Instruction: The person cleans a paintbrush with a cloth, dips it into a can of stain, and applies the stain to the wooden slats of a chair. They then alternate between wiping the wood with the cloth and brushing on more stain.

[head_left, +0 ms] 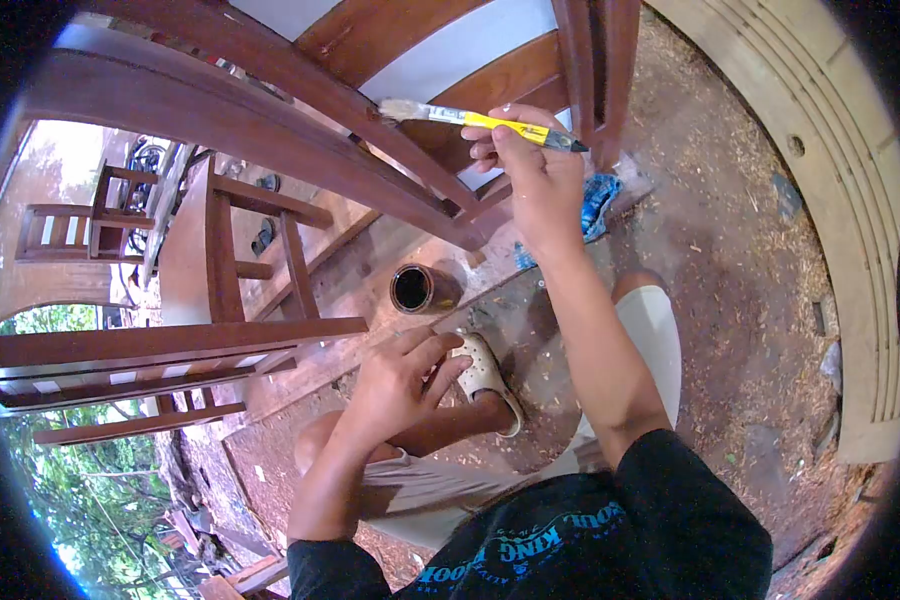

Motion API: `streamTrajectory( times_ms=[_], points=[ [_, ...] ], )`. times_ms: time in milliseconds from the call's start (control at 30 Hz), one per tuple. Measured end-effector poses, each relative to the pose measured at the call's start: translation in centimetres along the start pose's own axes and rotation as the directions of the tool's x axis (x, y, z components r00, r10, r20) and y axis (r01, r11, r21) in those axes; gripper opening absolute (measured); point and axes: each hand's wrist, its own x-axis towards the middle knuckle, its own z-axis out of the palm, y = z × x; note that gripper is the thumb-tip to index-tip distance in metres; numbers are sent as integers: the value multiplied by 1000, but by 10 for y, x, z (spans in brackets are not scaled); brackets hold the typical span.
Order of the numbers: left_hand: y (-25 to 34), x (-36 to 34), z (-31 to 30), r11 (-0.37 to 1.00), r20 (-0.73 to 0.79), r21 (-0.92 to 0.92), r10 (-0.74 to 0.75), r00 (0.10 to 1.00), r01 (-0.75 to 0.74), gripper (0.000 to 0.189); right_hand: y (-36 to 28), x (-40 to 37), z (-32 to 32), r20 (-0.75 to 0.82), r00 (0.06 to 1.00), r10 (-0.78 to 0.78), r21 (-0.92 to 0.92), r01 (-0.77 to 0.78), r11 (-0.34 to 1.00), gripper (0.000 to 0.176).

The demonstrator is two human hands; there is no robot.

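Your right hand [540,180] is closed round a slim yellow-handled paintbrush [480,120], pinching it near the dark end of the handle; the pale bristles point to your left and touch a slanting reddish-brown wooden chair rail [280,75]. Your left hand [400,385] is open and holds nothing; its fingers are loosely spread over your knee, with the tips just beside a cream perforated shoe [485,370]. A small round dark tin [412,288] stands open on the sawdust-strewn earth floor [730,250], between the chair and your feet.
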Motion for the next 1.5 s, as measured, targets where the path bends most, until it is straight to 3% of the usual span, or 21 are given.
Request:
streamTrajectory(
  times_ms=[433, 533, 633, 1033, 1133, 1233, 1333, 1433, 1500],
  points=[
    [1, 0, 0, 1000, 11, 22, 3, 1000, -3, 17, 4, -2, -2, 4, 999, 34, -41, -34, 999, 17],
    [0, 0, 0, 1000, 14, 17, 1, 1000, -1, 17, 2, -3, 1, -5, 1000, -15, 23, 15, 1000, 17],
    [0, -1, 1, 1000, 7, 10, 3, 1000, -3, 17, 1, -3, 0, 19, 1000, 19, -101, -17, 995, 17],
    [7, -1, -2, 1000, 39, 22, 19, 999, -20, 18, -8, -8, 0, 84, 996, -38, -50, 42, 998, 21],
    [6, -1, -2, 1000, 42, 7, 19, 999, -19, 19, -7, -12, -6, 51, 998, 35, -166, -26, 986, 22],
    [7, -1, -3, 999, 78, 27, 19, 997, -21, 21, -8, -14, -9, 48, 999, 3, -120, 3, 993, 22],
    [7, -1, -1, 998, 91, 49, 36, 995, -41, 22, -3, -11, -12, 100, 994, 41, -194, -21, 981, 23],
    [7, -2, -1, 998, 81, 43, 44, 996, -48, 23, -4, -19, -22, 64, 997, -46, -333, 65, 941, 24],
    [7, -1, 0, 997, 73, 38, 59, 996, -62, 23, -7, -27, -22, 66, 996, -66, -224, 79, 971, 25]
  ],
)
